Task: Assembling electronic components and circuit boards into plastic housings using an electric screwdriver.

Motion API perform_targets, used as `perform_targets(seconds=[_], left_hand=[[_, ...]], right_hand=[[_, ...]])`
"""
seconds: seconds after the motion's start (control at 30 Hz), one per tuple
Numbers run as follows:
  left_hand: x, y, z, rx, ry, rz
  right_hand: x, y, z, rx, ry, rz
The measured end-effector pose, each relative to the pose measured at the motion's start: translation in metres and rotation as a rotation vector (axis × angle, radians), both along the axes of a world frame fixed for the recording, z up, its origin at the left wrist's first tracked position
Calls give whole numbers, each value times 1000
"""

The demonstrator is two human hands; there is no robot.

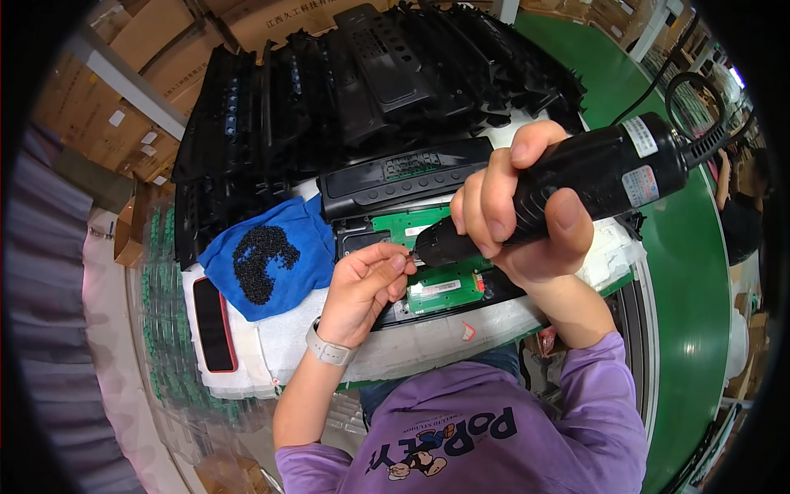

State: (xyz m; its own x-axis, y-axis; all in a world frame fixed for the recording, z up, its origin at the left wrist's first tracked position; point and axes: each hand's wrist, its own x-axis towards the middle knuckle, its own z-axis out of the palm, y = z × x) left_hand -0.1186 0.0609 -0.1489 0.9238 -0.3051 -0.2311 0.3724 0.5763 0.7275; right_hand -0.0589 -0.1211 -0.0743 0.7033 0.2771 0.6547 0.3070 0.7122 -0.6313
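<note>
I had the right hand (pixel 539 257) gripping the power screwdriver (pixel 613 173), slanted near-left over the green board (pixel 462 296), tip right by the left hand (pixel 360 288), fingers pinched, couldn't tell on what.

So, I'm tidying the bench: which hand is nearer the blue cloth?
Left. The left hand is near the right edge of the blue cloth; the right hand is farther right, gripping the black power tool.

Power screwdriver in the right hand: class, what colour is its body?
The power screwdriver is black; the head view shows it best.
</note>
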Motion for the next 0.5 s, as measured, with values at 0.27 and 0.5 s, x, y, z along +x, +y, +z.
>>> perform_targets(seconds=[0.27, 0.5], left_hand=[[-7, -4, 1, 258, -153, 91], [-2, -4, 6, 269, -122, 130]], right_hand=[[-1, 5, 5, 33, 325, -221], [9, 3, 2, 132, 423, -183]])
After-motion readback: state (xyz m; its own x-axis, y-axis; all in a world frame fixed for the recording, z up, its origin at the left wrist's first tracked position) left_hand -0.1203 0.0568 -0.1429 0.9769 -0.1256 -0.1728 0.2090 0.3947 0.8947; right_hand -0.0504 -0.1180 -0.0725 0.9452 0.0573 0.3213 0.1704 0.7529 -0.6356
